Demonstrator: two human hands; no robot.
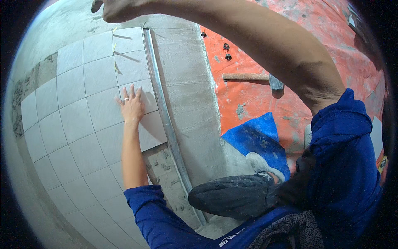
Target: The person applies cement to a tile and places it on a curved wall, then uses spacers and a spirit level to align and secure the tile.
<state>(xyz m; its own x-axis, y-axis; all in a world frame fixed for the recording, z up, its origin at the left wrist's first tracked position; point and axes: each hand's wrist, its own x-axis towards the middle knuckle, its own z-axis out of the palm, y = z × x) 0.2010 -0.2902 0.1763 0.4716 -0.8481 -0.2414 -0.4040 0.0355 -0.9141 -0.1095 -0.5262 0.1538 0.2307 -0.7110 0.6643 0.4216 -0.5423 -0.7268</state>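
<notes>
My left hand point(132, 106) lies palm down on a pale grey square tile point(146, 92), fingers spread, a ring on one of them. That tile sits at the right edge of a grid of similar tiles point(74, 120), beside a long metal bar point(159, 93). My right arm reaches across the top of the picture. At the upper left its hand point(119, 10) is closed, cut off by the upper edge. A dark end point(96, 6) shows beside it; what it belongs to cannot be made out. Thin yellow strips point(115, 47) stand along a joint near the far tiles.
On the orange sheet point(244, 97) at right lie a wooden-handled mallet point(275, 82) and several small black pieces point(228, 57). A blue sheet point(261, 137) lies by my shoe point(263, 164). Below my left hand's tile is a patch of rough mortar point(163, 166). My knee point(207, 195) is close to the bar.
</notes>
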